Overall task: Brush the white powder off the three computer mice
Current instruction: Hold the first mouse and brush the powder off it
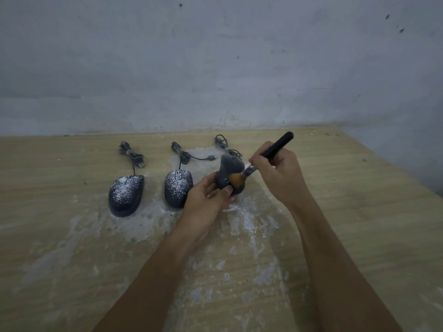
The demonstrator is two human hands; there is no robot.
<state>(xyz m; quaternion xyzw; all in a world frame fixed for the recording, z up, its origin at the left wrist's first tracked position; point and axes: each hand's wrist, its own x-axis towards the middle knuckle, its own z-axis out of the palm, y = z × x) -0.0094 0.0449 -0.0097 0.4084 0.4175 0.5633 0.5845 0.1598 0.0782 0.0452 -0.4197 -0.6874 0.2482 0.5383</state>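
Powder [249,224] lies in pale, smeared patches and grainy flecks across the wood-grain tabletop [359,212], thickest around the three mice. Left mouse [126,195], a dark rounded shell, rests flat on the tabletop with a dense white dusting over its far half. Middle mouse [178,188], just right of it, is an oval dark shell, speckled white, with its scroll wheel showing at the far end. Each has a thin bundled cable running toward the far wall [215,68], which is rough, mottled grey-blue. Right mouse [229,174] is lifted and tilted up off the tabletop, its smooth dark surface carrying only a few specks; the left hand [206,200] is closed around its near end, thumb pressed on top. The right hand [278,173] is clamped on the slim black handle of a brush [261,159], whose soft orange-brown bristles press against the right mouse's side.
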